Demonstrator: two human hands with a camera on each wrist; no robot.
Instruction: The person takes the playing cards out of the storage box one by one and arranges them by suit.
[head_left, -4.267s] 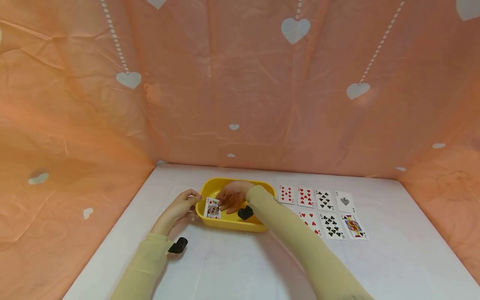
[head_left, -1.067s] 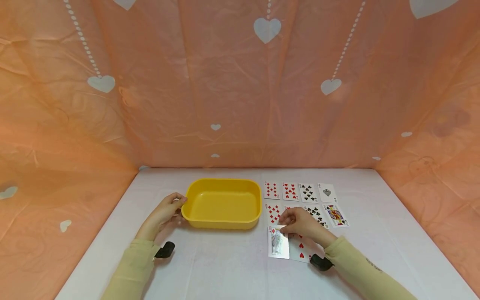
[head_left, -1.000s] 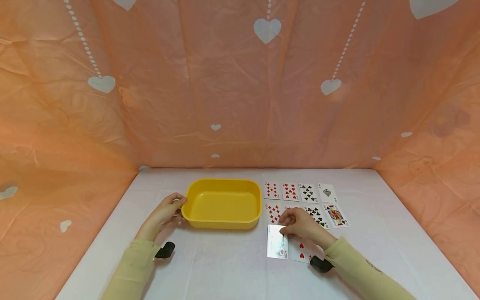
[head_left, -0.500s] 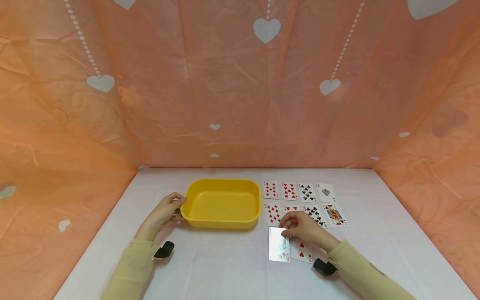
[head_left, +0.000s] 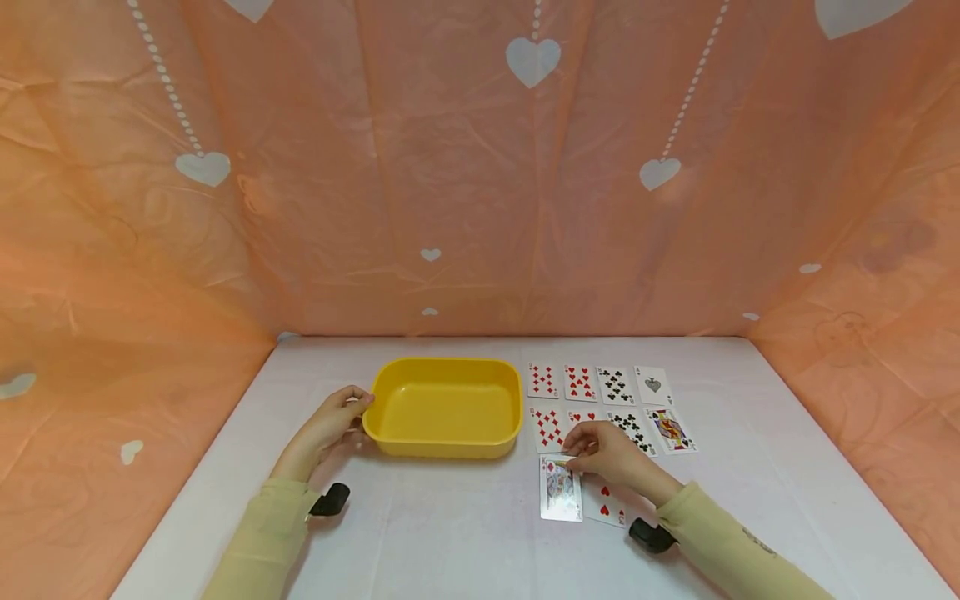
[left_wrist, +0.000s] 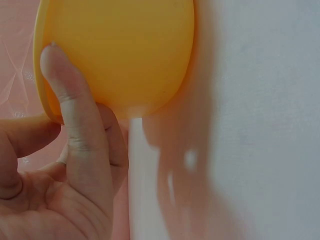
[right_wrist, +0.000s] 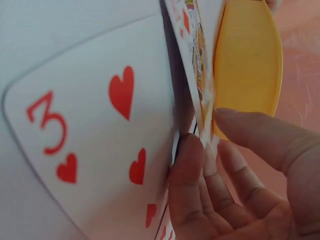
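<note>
My left hand [head_left: 326,427] pinches the left end of a yellow plastic tray [head_left: 450,450]; in the left wrist view its fingers [left_wrist: 82,120] lie against the wall near the rim. My right hand [head_left: 615,458] pinches a diamond face card [head_left: 561,493], a playing card, between thumb and fingers by its upper right edge. In the right wrist view that card [right_wrist: 192,60] is tilted up, its edge apart from the three of hearts [right_wrist: 95,120] beside it. The right hand partly covers the three of hearts and the hearts card behind it.
Two rows of face-up cards lie right of the tray, among them an ace of spades [head_left: 654,386], a jack [head_left: 672,430] and a club card [head_left: 632,432]. A pink curtain [head_left: 480,208] with hearts rises behind the white table [head_left: 450,533].
Several seconds ago my right hand was inside the tray at the diamond card; hand and card are now to the right, by the three of hearts. Lately the card has only tilted slightly, its glare shifting.
</note>
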